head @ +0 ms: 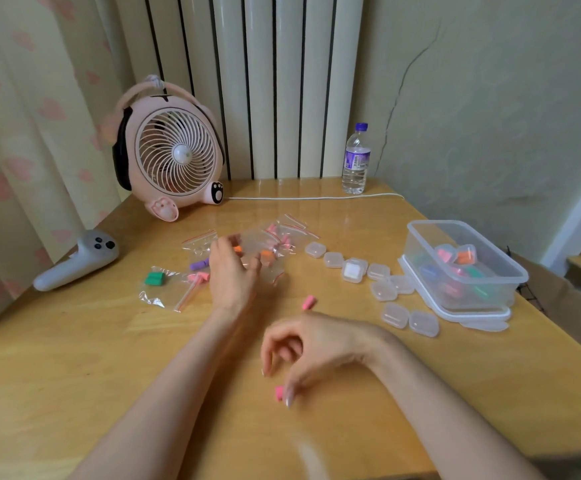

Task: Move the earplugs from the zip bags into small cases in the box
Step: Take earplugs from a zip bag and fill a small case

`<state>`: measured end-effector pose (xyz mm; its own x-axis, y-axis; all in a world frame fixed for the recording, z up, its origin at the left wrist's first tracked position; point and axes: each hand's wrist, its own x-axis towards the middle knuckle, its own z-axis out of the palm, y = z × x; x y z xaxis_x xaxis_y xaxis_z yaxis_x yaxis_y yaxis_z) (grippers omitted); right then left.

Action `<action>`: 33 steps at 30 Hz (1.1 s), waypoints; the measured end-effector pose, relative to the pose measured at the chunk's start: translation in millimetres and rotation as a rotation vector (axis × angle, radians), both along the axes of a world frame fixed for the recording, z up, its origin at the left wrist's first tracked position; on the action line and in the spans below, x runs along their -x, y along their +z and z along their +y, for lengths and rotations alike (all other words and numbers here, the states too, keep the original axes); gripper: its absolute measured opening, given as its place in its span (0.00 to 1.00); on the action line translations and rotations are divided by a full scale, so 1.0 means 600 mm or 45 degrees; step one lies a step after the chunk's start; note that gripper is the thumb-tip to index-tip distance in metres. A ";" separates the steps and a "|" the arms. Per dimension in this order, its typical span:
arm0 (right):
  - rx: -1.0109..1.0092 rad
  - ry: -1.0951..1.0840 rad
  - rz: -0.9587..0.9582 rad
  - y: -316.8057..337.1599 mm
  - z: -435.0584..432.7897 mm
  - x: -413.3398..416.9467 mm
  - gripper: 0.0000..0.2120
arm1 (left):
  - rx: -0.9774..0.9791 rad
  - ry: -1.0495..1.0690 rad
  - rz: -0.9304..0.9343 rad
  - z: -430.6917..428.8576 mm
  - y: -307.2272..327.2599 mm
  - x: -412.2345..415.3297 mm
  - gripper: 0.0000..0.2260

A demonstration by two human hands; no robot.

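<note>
Two pink earplugs lie loose on the table [109,375]. The upper earplug [308,302] sits mid-frame, just above our right hand [311,344], long axis tilted up-right. The lower earplug [279,393], lower centre, touches that hand's downturned fingertip; fingers curled, thumb apart, pinch unconfirmed. Left hand [233,271] hovers over the zip bags [282,233]; grip blurred, cannot tell. Small cases [333,259] and box [438,222] lie right of centre, so we judge the right hand nearer.
</note>
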<state>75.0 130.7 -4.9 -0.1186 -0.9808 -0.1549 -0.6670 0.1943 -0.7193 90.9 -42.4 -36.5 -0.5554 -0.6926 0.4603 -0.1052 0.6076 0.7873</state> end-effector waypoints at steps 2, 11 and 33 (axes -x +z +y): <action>-0.038 0.056 0.234 0.000 -0.008 -0.015 0.14 | -0.009 0.021 0.035 -0.004 0.001 -0.001 0.16; 0.262 -0.424 0.028 -0.014 0.003 0.037 0.06 | 0.237 0.309 0.156 -0.002 0.015 -0.006 0.17; 0.158 -1.415 0.878 -0.041 0.009 0.151 0.10 | 0.357 -0.626 -0.198 0.041 -0.011 0.009 0.07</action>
